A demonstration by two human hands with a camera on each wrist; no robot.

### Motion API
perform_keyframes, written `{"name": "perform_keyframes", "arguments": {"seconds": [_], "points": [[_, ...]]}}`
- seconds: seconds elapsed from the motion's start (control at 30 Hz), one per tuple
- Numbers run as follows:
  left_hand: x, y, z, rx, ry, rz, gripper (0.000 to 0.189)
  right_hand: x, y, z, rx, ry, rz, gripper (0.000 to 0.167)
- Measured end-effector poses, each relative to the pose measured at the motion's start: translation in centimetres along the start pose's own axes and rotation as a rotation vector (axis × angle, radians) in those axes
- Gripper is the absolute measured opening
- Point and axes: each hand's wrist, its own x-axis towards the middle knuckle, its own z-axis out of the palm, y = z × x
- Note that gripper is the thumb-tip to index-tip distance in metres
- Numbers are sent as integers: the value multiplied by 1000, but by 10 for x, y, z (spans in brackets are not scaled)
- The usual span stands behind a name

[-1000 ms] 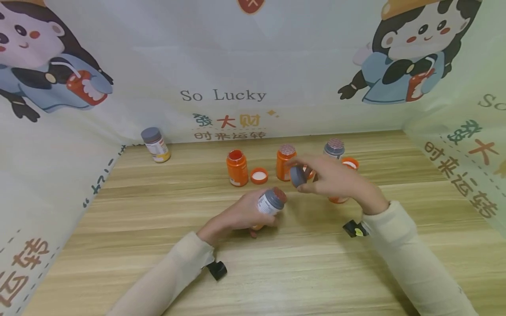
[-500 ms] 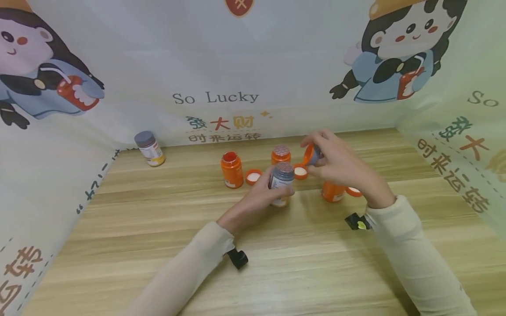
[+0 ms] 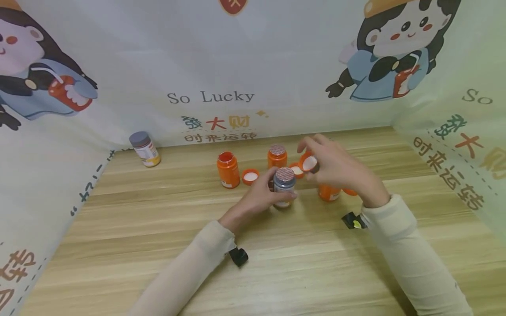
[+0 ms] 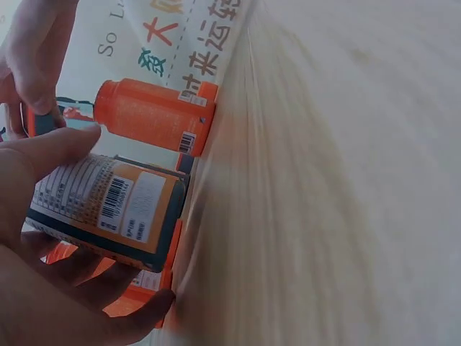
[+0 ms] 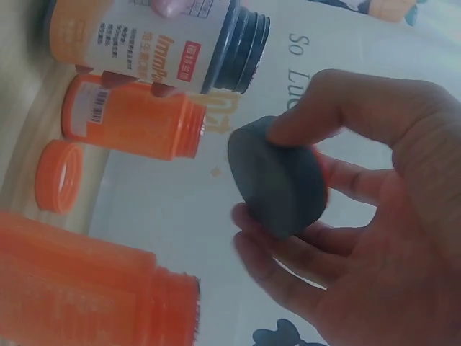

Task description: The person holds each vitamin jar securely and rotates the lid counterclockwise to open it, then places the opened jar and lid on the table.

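My left hand [image 3: 258, 195] grips a white-and-grey supplement bottle [image 3: 284, 186] round its side. The bottle is upright, its mouth covered by a patterned seal; I cannot tell whether its base touches the table. My right hand [image 3: 340, 169] pinches a grey bottle cap [image 5: 277, 176] between thumb and fingers. In the head view the cap's orange inner side and white liner face the camera. The cap is apart from the bottle, to its right. An orange bottle [image 3: 329, 193] stands below the right hand, partly hidden by it. Another orange bottle [image 3: 277, 154], sealed, stands just behind the held bottle.
An open orange bottle [image 3: 228, 170] stands to the left, with an orange lid [image 3: 250, 176] beside it. A second lid [image 3: 297, 170] lies near the held cap, a third [image 3: 349, 192] partly under the right hand. A grey-capped bottle [image 3: 144, 149] stands far left by the printed backdrop [image 3: 288, 96].
The left hand has brought its bottle from tilted to upright, slightly right. The right hand moved back and turned the cap, inside now facing the camera. The grey-necked bottle behind it is hidden now.
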Motion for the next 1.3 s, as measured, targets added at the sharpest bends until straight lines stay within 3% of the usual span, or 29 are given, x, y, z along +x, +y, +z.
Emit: {"name": "perform_keyframes", "arguments": {"seconds": [0.13,0.47,0.6,0.7,1.1,1.3], "points": [[2,-3,0,15,6,-13,59,2,-1,8,-53,-57,0,52],[5,-4,-2,40,11,-55,61,6,-6,32,-185,-72,-147,42],[5,-3,-4,51,6,-52,61,7,-8,39,-224,-80,-161,20],[5,-2,-4,57,-1,-49,60,8,-7,43,-253,-110,-145,8],[3,-2,-4,54,-15,-60,62,13,0,59,-269,-309,-23,1],[4,-2,-5,49,-18,-65,62,16,3,63,-244,-336,-1,5]]}}
